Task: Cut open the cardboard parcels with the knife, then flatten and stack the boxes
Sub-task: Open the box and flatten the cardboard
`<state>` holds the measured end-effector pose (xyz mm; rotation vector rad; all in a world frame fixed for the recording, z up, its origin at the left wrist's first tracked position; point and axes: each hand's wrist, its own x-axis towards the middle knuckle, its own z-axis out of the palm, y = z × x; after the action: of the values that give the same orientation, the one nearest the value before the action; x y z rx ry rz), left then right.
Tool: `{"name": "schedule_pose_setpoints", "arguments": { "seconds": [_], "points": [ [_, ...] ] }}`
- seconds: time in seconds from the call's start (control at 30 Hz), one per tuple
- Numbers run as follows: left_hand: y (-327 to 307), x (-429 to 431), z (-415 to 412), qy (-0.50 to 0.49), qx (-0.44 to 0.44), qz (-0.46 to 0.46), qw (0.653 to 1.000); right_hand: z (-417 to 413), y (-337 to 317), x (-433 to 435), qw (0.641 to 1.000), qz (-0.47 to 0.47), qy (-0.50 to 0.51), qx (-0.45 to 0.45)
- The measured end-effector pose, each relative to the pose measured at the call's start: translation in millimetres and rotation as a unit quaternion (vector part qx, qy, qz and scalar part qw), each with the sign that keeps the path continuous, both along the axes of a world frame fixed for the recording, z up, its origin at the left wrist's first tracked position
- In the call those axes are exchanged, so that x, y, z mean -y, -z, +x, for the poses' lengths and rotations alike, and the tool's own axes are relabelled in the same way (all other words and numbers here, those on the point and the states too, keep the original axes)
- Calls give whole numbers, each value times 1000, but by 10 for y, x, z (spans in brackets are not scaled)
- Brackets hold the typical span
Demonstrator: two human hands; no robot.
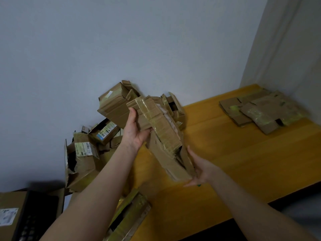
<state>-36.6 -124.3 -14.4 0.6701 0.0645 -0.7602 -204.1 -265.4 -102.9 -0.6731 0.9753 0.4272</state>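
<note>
A long, taped cardboard box (161, 134) hangs tilted above the yellow table (234, 162), partly collapsed with its lower end torn open. My left hand (137, 131) grips its upper end, thumb on the near face. My right hand (199, 171) holds the lower end, fingers under the edge. A stack of flattened boxes (260, 112) lies at the table's far right. No knife is visible.
A heap of opened, torn parcels (90, 145) with shipping labels is piled against the wall at the left. Another taped box (132, 216) lies at the table's near left edge. A larger carton (15, 213) with a dark item sits at bottom left.
</note>
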Motion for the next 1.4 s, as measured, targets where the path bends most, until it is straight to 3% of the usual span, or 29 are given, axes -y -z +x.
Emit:
{"name": "schedule_pose_setpoints", "arguments": {
  "seconds": [0.13,0.27,0.37,0.47,0.57,0.63,0.8,1.03,1.17,1.23,1.33,1.4],
  "points": [
    [-15,-62,-9,52,40,36,997,107,-55,55,991,-67,111,26],
    [95,-429,221,185,73,89,976,131,-112,324,978,-128,151,63],
    [165,-597,253,295,81,110,946,128,-152,467,961,-194,184,73],
    [191,-573,249,363,107,196,904,117,-157,552,953,-249,160,66],
    [308,-495,263,331,118,289,891,31,-182,644,963,-218,145,65],
    [433,-428,252,279,89,282,913,-70,-161,704,973,-175,121,92],
    [610,-165,137,253,85,277,923,-271,-12,841,972,-227,30,48],
    [799,330,-280,195,173,434,862,-296,221,1211,941,-338,27,7],
    [1068,605,-587,133,174,511,831,-330,367,1469,879,-469,-80,-28],
    [1178,734,-782,107,149,524,832,-358,441,1585,830,-531,-155,-71],
    [1334,959,-1090,92,106,500,855,-392,451,1670,673,-658,-314,-119],
    [1406,1151,-1321,96,87,480,868,-365,490,1656,619,-695,-364,-46]
  ]
}}
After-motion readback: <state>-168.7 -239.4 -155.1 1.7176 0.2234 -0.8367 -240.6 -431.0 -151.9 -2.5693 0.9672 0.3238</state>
